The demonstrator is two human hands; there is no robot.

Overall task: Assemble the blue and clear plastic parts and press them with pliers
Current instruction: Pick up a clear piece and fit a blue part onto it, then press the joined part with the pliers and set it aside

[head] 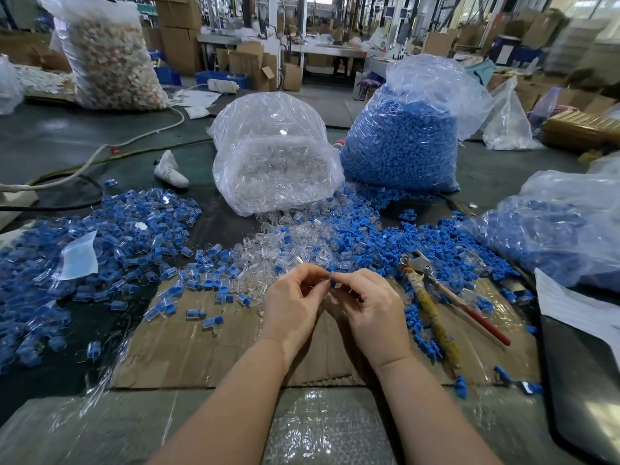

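Two hands meet in the middle, just above the brown cardboard (188, 344). The left hand (292, 303) pinches a small clear piece (303, 260) with its fingertips. The right hand (367, 308) pinches a small blue piece (332, 282) with curled fingers. The two pieces are touching or almost touching where the fingertips meet; it is too small to tell if they are joined yet.

This looks like the joining step. To do it well, line the blue piece up straight with the clear one, then push it in evenly. Hold both near their ends so the fingers do not block the fit. A crooked push could jam it or make it pop out.

The pliers (432, 303) lie on the cardboard, just right of the right hand, with nobody holding them. They are close, so the right hand can grab them for the squeeze.

Loose blue and clear pieces lie in front of the hands. A pile of joined pieces (110, 243) sits on the left. Behind are a bag of clear pieces (275, 162) and a bag of blue pieces (402, 139).
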